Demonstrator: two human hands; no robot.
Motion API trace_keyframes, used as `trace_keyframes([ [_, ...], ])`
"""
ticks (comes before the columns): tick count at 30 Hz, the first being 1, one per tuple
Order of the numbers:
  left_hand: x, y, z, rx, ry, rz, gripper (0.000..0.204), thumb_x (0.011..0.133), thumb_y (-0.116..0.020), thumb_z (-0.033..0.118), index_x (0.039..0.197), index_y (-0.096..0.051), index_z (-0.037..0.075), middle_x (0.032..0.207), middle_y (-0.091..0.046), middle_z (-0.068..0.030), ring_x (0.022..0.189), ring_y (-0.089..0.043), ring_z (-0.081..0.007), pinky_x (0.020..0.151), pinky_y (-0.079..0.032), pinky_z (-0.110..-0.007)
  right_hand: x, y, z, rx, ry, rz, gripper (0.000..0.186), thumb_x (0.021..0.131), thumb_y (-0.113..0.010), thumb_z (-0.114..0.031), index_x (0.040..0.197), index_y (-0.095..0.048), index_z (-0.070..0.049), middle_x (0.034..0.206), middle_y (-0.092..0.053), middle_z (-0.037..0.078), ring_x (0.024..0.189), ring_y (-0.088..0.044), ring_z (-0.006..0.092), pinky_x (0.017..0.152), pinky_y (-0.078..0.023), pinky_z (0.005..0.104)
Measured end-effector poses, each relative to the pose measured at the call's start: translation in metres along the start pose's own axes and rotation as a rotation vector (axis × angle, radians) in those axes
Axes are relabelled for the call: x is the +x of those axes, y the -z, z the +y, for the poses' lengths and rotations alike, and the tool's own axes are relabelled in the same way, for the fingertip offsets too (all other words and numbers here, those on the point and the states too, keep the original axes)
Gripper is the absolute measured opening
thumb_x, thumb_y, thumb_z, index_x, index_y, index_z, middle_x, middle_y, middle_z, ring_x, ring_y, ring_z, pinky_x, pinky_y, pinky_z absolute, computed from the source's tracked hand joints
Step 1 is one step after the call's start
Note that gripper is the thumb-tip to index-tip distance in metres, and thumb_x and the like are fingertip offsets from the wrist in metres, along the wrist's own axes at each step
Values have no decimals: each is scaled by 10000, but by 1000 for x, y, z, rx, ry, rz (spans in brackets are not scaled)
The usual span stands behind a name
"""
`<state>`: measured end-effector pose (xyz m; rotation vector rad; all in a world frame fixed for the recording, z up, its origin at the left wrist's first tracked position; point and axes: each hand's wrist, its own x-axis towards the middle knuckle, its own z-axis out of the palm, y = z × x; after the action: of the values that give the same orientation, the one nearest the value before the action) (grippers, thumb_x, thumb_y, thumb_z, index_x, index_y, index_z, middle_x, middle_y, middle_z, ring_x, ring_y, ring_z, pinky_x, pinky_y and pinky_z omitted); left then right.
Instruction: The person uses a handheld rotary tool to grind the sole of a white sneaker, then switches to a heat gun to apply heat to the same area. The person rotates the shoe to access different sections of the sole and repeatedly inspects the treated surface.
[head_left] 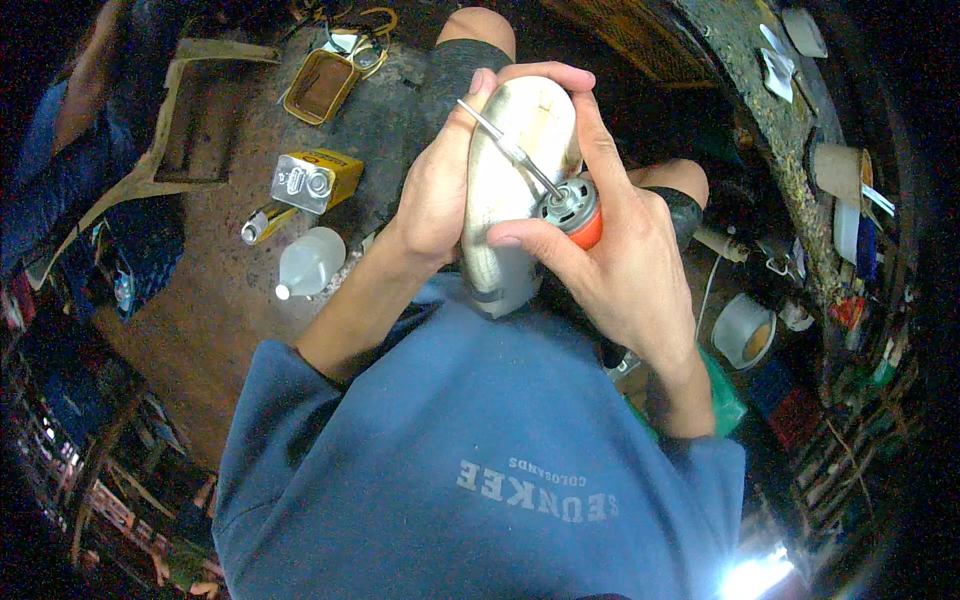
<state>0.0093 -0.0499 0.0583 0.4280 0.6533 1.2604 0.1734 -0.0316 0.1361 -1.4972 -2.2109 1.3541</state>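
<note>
A pale, oblong shoe [515, 150] is held above my lap, its whitish sole facing up and its rounded toe pointing away from me. My left hand [440, 185] grips it along the left side, with a finger curled over the toe. In my right hand [625, 225] is a small electric motor [572, 210] with a metal end and an orange body. A thin metal shaft [515, 152] with a pale tip runs from the motor slantwise over the sole; whether it touches I cannot tell. My right fingers lie along the shoe's right side.
Left of my arm stand a yellow metal tin [320, 180], a small can [267, 222] and a translucent bottle [312, 262]. Farther off are a yellow tray [322, 88] and a wooden frame [165, 120]. A worn bench [765, 125] and a tape roll [744, 332] are at right.
</note>
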Motion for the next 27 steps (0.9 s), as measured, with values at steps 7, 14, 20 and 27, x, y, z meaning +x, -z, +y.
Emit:
trace_keyframes([
  [7, -1, 0, 2, 33, 10, -4, 656, 1177, -171, 497, 1466, -562, 58, 1316, -663, -65, 1127, -651, -150, 1018, -533, -314, 2, -4, 2, 32, 33, 76, 1092, 844, -892, -406, 1653, -293, 19, 1214, -744, 286, 1089, -765, 399, 926, -601, 443],
  [14, -7, -10, 14, -40, -43, -77, 781, 1131, -211, 639, 1526, -514, 38, 1253, -684, -88, 1106, -663, -170, 995, -536, -316, -9, -3, 10, 297, 60, 125, 1023, 876, -881, -297, 1678, -300, -37, 921, -740, 108, 762, -731, 208, 702, -582, 324],
  [20, -3, -27, 78, 490, -359, -195, 782, 813, -801, 297, 1495, -556, 3, 1206, -659, -70, 1124, -603, -187, 1021, -461, -319, -5, 6, 7, 829, 81, 251, 821, 1015, -646, -544, 1557, -463, 45, 741, -653, 59, 583, -601, 128, 546, -478, 250],
  [27, 12, -46, 86, 1323, -911, -306, 637, 761, -815, 186, 1362, -677, 27, 1309, -706, -139, 1155, -645, -319, 1015, -519, -441, -12, 10, 10, 1056, 159, 195, 781, 842, -838, -75, 1538, -499, 27, 964, -740, 76, 842, -692, 129, 768, -543, 271],
])
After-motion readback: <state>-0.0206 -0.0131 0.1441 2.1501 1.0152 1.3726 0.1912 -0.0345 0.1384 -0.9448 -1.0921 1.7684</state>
